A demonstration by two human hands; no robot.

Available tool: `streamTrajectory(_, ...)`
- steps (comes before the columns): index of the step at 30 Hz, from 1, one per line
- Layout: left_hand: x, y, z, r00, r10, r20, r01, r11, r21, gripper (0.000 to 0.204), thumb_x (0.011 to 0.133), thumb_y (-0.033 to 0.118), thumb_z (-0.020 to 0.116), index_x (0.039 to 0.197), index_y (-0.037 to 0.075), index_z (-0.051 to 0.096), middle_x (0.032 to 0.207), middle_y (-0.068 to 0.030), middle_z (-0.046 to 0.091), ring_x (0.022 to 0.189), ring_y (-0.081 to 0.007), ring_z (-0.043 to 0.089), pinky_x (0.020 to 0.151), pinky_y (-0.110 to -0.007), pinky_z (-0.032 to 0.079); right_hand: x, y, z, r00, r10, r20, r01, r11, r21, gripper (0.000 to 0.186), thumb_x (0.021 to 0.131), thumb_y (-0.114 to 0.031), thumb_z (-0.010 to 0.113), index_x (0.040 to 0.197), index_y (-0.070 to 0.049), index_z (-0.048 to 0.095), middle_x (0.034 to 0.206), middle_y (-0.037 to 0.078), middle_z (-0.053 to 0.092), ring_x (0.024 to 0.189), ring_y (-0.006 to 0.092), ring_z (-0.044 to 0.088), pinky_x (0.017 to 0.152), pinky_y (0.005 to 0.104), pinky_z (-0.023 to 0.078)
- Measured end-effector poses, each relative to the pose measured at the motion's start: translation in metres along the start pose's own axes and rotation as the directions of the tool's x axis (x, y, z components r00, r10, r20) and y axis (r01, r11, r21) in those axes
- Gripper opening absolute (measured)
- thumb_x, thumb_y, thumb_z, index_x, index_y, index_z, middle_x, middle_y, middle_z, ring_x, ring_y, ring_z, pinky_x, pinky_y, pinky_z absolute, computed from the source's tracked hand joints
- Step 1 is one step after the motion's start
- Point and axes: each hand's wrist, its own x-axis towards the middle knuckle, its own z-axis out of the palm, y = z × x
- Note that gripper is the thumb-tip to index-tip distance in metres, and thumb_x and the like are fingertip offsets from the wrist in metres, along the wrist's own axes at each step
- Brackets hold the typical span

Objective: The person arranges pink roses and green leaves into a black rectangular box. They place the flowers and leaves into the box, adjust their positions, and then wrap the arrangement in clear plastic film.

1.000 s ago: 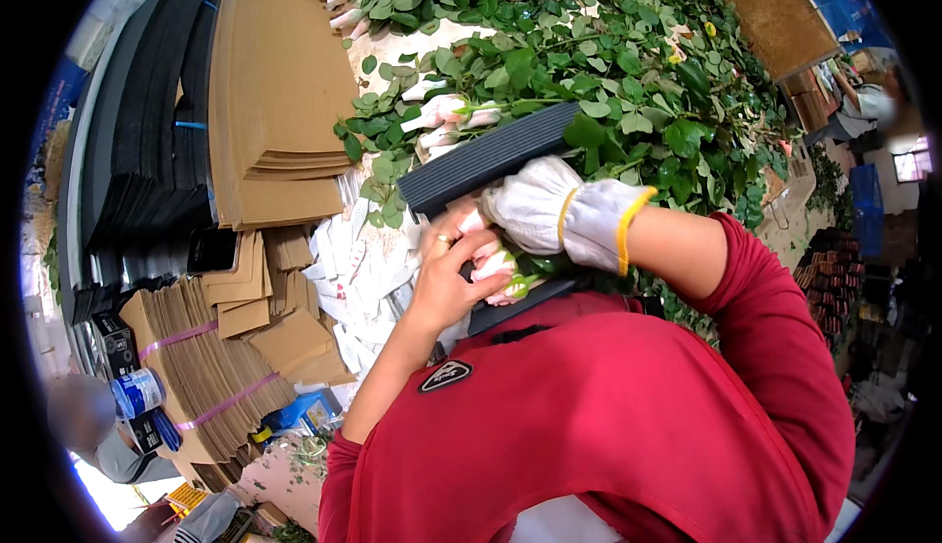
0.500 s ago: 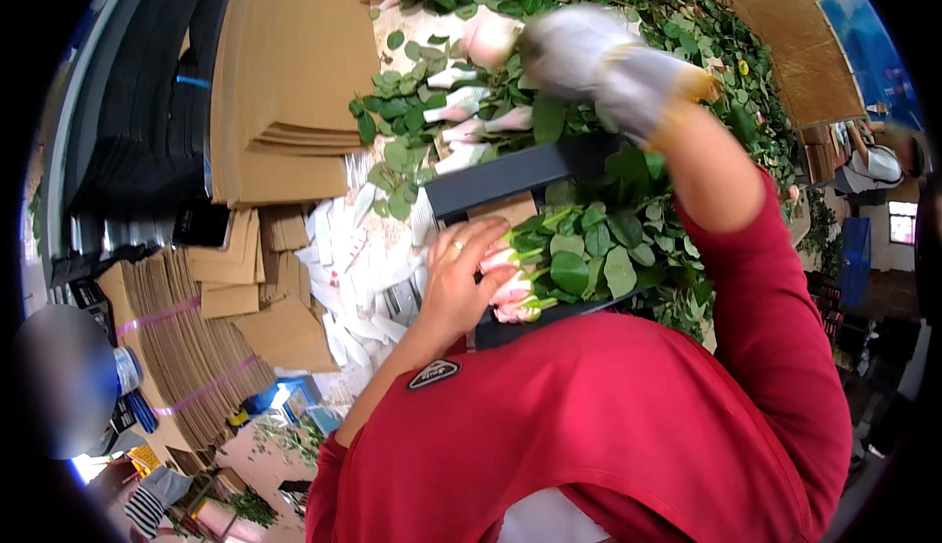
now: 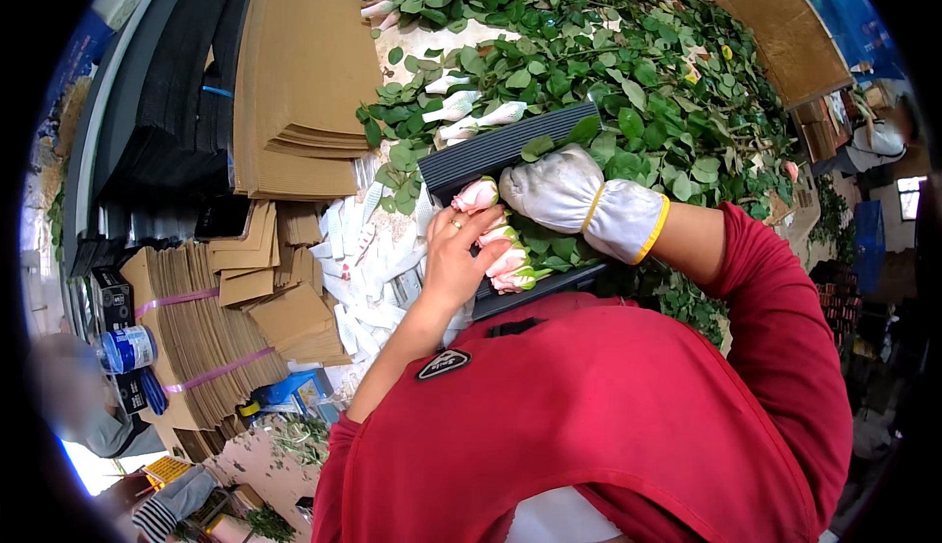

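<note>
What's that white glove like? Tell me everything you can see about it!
The white glove is on the person's right hand. It looks like soft knitted cloth, a bit grubby, with a thin yellow line around the wrist and a yellow edge on its wrinkled cuff. It points left, beside a ridged black board and a pink rose. Its fingers are bent and mostly hidden, so I can't tell what they touch.

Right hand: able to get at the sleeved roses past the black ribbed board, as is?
Probably, by going over: the black ribbed board lies between the gloved right hand and the sleeved roses, but the space above looks open.
</note>
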Motion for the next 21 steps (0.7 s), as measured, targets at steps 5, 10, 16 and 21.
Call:
streamTrajectory(5,-0.010,0.022,-0.003,0.981,-0.193,0.005,0.184,0.940,0.287,0.045,0.079,0.035,0.076,0.121,0.021,0.069,0.119,-0.0116,0.051,0.110,-0.0308,0.045,0.097,-0.043,0.036,0.003,-0.012,-0.001,0.998,0.051,0.033,-0.049,0.997,-0.055,0.018,0.084,-0.024,0.057,0.073,-0.013,0.065,0.064,0.005,0.066,0.056,0.0218,0.068,0.046,0.0368,0.050)
streamTrajectory(10,-0.006,0.015,-0.003,0.999,0.040,-0.036,-0.027,0.951,0.307,0.042,0.079,0.038,0.075,0.115,0.018,0.070,0.134,-0.0112,0.047,0.119,-0.0319,0.043,0.099,-0.045,0.034,0.005,-0.023,-0.021,0.988,0.122,0.093,-0.128,0.989,0.068,0.017,0.085,-0.026,0.059,0.083,-0.012,0.068,0.072,0.008,0.068,0.065,0.0233,0.069,0.051,0.0384,0.051)
streamTrajectory(16,0.006,-0.012,0.002,0.995,-0.075,0.059,0.081,0.992,-0.100,0.049,0.071,0.032,0.078,0.116,0.014,0.069,0.139,-0.0065,0.055,0.119,-0.0318,0.050,0.105,-0.044,0.036,-0.002,-0.021,-0.005,0.988,0.150,0.043,-0.147,0.987,-0.062,0.011,0.076,-0.018,0.065,0.080,-0.009,0.067,0.071,0.009,0.068,0.063,0.0256,0.069,0.054,0.0390,0.053)
streamTrajectory(21,0.003,-0.015,0.003,0.993,-0.104,0.050,0.106,0.993,-0.043,0.051,0.070,0.033,0.078,0.117,0.015,0.069,0.139,-0.0045,0.056,0.121,-0.0309,0.049,0.106,-0.043,0.036,0.003,-0.024,-0.083,0.944,0.257,0.207,-0.274,0.960,0.059,0.015,0.074,-0.020,0.067,0.080,-0.007,0.068,0.075,0.014,0.070,0.069,0.0298,0.071,0.057,0.0420,0.055)
